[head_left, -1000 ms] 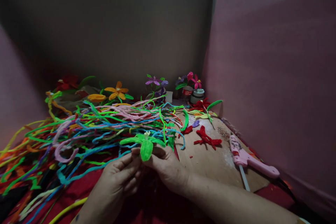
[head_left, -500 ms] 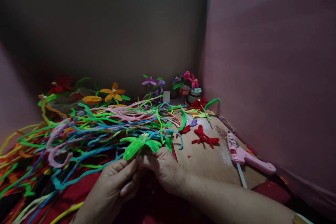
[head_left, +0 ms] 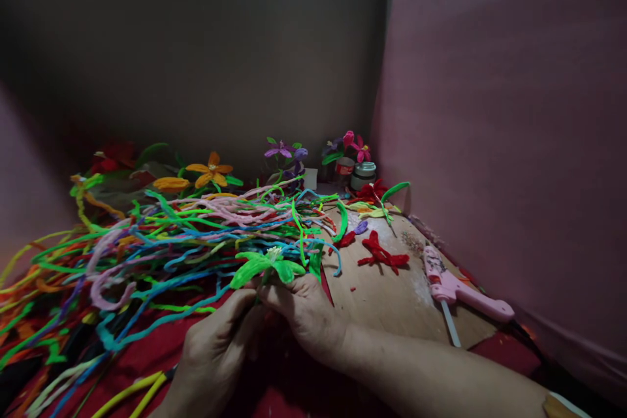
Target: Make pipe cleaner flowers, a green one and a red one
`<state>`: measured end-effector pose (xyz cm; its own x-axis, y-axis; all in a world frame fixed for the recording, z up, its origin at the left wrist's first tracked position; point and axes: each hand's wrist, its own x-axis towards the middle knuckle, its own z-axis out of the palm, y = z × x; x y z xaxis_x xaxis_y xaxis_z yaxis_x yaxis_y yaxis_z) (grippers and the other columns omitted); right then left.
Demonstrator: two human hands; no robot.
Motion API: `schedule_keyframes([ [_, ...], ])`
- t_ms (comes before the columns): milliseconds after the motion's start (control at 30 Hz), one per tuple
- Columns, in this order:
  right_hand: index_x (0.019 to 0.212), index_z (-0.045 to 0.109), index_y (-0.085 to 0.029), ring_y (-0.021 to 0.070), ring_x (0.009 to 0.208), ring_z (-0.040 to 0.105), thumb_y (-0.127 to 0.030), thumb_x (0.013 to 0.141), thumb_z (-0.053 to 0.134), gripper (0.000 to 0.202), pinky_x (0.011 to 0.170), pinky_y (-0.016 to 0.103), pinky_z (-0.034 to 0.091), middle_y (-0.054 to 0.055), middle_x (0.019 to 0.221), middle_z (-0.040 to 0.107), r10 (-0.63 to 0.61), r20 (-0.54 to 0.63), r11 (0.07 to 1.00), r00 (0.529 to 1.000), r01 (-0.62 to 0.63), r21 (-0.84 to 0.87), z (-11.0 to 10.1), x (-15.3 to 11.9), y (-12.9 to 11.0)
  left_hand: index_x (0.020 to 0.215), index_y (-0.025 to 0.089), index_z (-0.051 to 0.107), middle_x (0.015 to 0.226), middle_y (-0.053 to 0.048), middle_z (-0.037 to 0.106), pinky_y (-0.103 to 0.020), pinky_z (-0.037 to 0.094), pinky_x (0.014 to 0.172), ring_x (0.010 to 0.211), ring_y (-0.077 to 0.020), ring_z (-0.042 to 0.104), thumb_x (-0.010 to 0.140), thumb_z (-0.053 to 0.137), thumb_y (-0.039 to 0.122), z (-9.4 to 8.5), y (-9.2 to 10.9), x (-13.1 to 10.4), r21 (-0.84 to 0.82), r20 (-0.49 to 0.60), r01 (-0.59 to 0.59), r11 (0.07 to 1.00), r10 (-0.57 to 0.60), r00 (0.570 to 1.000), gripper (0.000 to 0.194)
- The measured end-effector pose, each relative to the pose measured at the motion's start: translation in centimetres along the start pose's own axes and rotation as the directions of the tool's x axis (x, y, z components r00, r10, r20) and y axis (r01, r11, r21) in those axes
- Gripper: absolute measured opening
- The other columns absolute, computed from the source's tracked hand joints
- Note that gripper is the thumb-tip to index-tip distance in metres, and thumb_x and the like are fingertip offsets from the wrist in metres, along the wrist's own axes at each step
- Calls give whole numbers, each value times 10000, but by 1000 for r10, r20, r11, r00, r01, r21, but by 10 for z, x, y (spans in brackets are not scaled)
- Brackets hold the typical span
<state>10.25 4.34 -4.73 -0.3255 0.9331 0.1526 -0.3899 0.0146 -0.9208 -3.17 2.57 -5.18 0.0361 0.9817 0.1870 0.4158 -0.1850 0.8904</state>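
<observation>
A bright green pipe-cleaner flower with pale stamens at its centre is held up in front of me, petals spread. Under its petals my right hand pinches the base between thumb and fingers. My left hand is closed just below and to the left, its fingers curled at the flower's stem; the stem itself is mostly hidden by the hands. Behind the flower lies a large heap of coloured pipe cleaners.
A pink glue gun rests at the right edge of a wooden board. Red pipe-cleaner petals lie on it. Yellow-handled pliers or cutters sit at lower left. Finished-looking flowers, including an orange flower, and a jar stand behind.
The flower has shifted slightly right and turned a little. My left hand has rolled over, its back now more toward me. More of the yellow handles shows at lower left.
</observation>
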Motion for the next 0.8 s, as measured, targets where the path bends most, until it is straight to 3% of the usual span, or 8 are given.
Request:
schedule_keyframes([
  [100,815,719,-180,164,703,574,-491,726,602,344,590,245,433,8,671,637,13,19,999,1000,-13,30,1,-1,0,723,231,634,512,34,556,-193,390,409,417,-120,480,723,608,328,-1,-5,0,62,6,-81,995,81,997,100],
  [200,825,720,-164,129,617,548,-449,738,613,317,594,238,426,-3,650,629,4,32,997,999,-7,74,2,-2,0,772,217,627,572,30,618,-175,425,427,453,-118,549,777,551,320,-1,-5,0,158,-11,-254,954,259,966,129],
  [267,845,721,-168,115,610,536,-408,744,625,278,627,235,425,-7,672,634,-19,18,996,1000,18,93,2,-2,1,819,208,611,661,19,664,-158,456,488,531,-115,611,807,525,286,-2,-4,1,276,-10,-403,873,422,907,117],
  [367,871,724,-181,122,664,549,-366,753,629,240,670,236,427,-1,722,648,-39,-2,995,999,39,93,2,-3,2,854,190,569,699,-1,668,-147,456,522,563,-106,636,844,482,228,-5,-5,3,478,45,-565,672,624,780,96],
  [467,895,723,-195,131,703,562,-337,753,636,219,727,246,433,-2,741,654,-71,-19,993,997,72,94,4,-4,2,847,177,545,633,-7,632,-157,425,464,486,-102,604,868,425,174,-9,-8,5,598,119,-644,477,741,661,122],
  [533,892,724,-196,128,686,562,-327,754,636,209,737,250,438,-6,725,652,-84,-27,993,996,85,76,5,-5,2,882,179,542,641,-7,638,-150,429,471,498,-101,611,871,409,148,-11,-10,5,599,136,-667,443,764,631,137],
  [600,869,727,-189,126,657,560,-329,759,630,202,717,250,447,-9,699,649,-84,-25,995,996,85,41,6,-5,0,931,193,543,700,-6,668,-131,455,528,564,-98,640,862,431,145,-12,-11,5,552,103,-661,509,744,660,140],
  [800,916,718,-210,154,774,602,-315,798,591,203,777,276,457,2,786,678,-160,10,986,987,159,56,8,-5,0,876,220,629,800,17,713,-123,485,616,639,-109,655,765,583,209,-6,-13,0,310,-58,-412,857,450,891,121],
])
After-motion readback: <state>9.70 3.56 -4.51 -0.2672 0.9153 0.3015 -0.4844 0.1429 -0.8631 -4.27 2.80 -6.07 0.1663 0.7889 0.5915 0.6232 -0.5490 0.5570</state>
